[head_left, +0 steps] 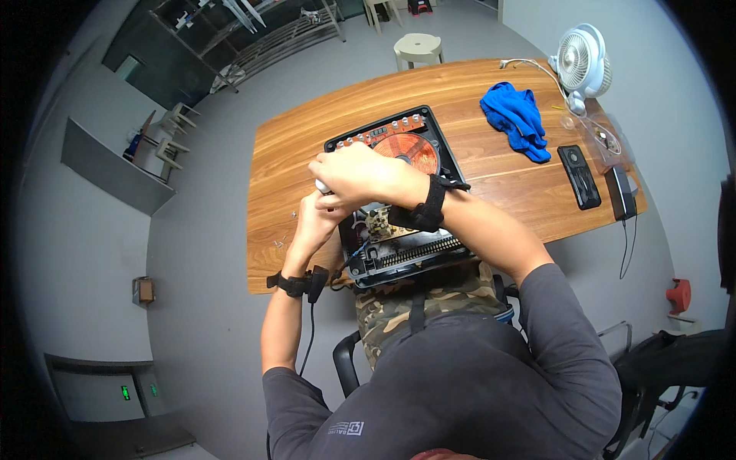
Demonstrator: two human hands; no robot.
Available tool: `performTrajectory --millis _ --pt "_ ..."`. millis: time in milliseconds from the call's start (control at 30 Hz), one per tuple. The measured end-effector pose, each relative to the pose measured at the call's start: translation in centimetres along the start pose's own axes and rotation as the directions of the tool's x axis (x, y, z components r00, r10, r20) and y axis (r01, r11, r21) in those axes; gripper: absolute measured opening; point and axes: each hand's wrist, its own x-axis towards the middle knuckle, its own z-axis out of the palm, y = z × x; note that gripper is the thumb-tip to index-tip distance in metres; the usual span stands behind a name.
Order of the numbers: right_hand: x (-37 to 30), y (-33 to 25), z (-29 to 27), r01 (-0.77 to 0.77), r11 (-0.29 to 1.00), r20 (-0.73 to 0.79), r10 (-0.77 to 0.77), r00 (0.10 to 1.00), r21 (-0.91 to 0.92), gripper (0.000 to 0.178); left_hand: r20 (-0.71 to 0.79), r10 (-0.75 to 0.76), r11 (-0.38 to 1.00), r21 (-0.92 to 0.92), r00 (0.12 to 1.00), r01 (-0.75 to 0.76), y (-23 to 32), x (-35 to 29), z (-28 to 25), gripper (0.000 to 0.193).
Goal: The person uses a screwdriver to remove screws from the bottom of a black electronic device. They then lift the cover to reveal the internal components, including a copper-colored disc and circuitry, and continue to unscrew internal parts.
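Observation:
An opened induction cooktop [448, 146] lies on the wooden table in front of me, its black casing showing a copper coil [418, 152], a circuit board [379, 224] and a red control strip. Over its left side my hands meet. My right hand [356, 172] is closed, with the bit of a small white piece [322, 185] showing at its fingers. Just below it, my left hand [313, 221] is closed too, its fingertips against the right hand. Most of what they hold is hidden by the fingers.
Small screws [279, 244] lie on the table [276, 169] to the left. Toward the right are a blue cloth [515, 121], a black phone-like device [579, 176], a black box [621, 193] with a cable, and a white fan [581, 65]. A stool [418, 50] stands beyond.

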Motion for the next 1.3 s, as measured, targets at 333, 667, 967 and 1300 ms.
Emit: performTrajectory --millis 333,667,967,1300 --pt "-0.3 0.1 0.3 0.024 1.0 -0.085 -0.025 0.996 -0.005 0.039 -0.088 0.034 0.999 0.012 0.995 -0.033 1.2 0.4 0.9 0.032" --pt "-0.5 0.4 0.8 -0.039 0.999 -0.188 0.039 0.981 0.005 0.041 -0.065 0.02 0.999 0.031 0.998 -0.018 2.2 0.3 0.6 0.029" --pt "-1.2 0.3 -0.1 -0.067 0.992 -0.03 0.07 0.997 0.103 0.052 -0.039 0.053 0.999 -0.004 0.998 -0.053 -1.1 0.4 0.5 0.029" --pt "-1.6 1.2 1.9 -0.076 0.993 -0.251 0.096 0.963 0.09 0.051 -0.092 0.021 0.999 0.026 0.996 -0.019 4.1 0.5 1.0 0.027"
